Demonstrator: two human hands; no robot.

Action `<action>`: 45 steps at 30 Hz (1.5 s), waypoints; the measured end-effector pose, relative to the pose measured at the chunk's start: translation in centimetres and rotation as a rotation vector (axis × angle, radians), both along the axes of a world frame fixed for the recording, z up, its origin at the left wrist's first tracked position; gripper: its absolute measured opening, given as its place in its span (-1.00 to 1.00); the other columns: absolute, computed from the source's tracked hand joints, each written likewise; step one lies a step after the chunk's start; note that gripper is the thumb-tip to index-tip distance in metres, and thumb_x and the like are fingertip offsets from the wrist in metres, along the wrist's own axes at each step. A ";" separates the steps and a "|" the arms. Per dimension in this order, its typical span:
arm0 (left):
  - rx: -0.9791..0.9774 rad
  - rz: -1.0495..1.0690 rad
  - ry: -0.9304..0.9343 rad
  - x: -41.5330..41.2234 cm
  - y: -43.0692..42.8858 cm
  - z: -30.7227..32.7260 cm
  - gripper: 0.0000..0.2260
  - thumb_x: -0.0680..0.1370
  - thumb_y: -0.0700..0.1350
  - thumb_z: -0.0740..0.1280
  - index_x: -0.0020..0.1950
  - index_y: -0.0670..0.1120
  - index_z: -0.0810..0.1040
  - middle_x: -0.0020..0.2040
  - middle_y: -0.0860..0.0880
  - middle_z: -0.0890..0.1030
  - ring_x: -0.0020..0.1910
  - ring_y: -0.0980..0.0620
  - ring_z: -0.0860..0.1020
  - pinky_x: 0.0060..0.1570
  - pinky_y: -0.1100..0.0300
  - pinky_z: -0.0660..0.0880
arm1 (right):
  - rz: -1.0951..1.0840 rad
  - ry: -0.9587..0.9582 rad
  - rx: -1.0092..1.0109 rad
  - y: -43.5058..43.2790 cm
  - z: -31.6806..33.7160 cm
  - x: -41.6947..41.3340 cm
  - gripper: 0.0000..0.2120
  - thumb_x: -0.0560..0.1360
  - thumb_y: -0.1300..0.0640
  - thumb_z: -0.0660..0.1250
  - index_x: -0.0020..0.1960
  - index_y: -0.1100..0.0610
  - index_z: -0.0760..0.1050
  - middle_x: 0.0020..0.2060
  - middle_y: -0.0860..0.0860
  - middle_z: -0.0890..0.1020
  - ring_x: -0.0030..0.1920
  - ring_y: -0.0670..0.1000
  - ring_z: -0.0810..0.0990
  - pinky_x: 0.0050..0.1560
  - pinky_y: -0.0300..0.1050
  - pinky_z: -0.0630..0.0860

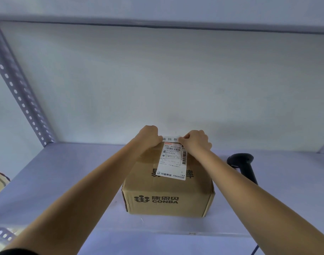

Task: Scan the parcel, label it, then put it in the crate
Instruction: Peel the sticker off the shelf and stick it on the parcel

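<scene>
Your left hand [150, 136] and right hand [195, 139] pinch the label [170, 139] at the far edge of the box [168, 188]; the scanner [244, 164] lies beside it on the shelf [65, 181].

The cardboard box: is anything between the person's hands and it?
Nothing visible. Both the left hand and right hand are at the far top edge of the cardboard box, pinching a small white label strip there. No crate is in view.
</scene>
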State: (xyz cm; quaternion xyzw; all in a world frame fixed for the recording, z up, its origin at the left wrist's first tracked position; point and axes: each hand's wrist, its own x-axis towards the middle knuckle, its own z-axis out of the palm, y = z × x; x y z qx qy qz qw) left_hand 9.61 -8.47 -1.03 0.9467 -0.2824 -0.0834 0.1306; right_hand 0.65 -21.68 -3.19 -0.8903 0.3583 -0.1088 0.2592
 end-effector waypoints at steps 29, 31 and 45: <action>-0.117 -0.121 -0.352 -5.2 3.2 -2.8 -0.62 0.60 0.06 0.05 0.17 -0.06 0.58 0.20 -0.03 0.62 0.28 -0.06 0.47 0.44 0.00 0.23 | 0.330 -0.039 -0.423 0.3 -0.6 -4.2 -0.62 0.58 0.15 0.13 0.36 -0.02 0.46 0.39 0.04 0.38 0.37 0.11 0.34 0.32 0.09 0.27; -0.235 -0.066 -0.324 -5.5 5.0 -2.3 -0.68 0.58 0.09 0.09 0.01 -0.05 0.56 0.05 -0.02 0.64 0.09 -0.04 0.54 0.26 0.02 0.42 | 0.297 -0.134 -0.330 0.0 -0.3 -5.9 -0.64 0.60 0.15 0.13 0.36 0.01 0.45 0.34 0.03 0.43 0.34 0.08 0.39 0.30 0.07 0.35; -0.683 0.002 0.549 -9.9 14.0 -3.7 -0.27 0.18 0.32 0.47 0.30 0.24 0.33 0.27 0.22 0.53 0.07 0.29 0.61 0.05 0.22 0.59 | 0.381 -0.119 0.344 1.9 -2.0 -16.1 -0.07 0.31 -0.36 0.42 0.53 -0.13 0.09 0.46 -0.20 0.35 0.44 -0.10 0.36 0.45 0.04 0.32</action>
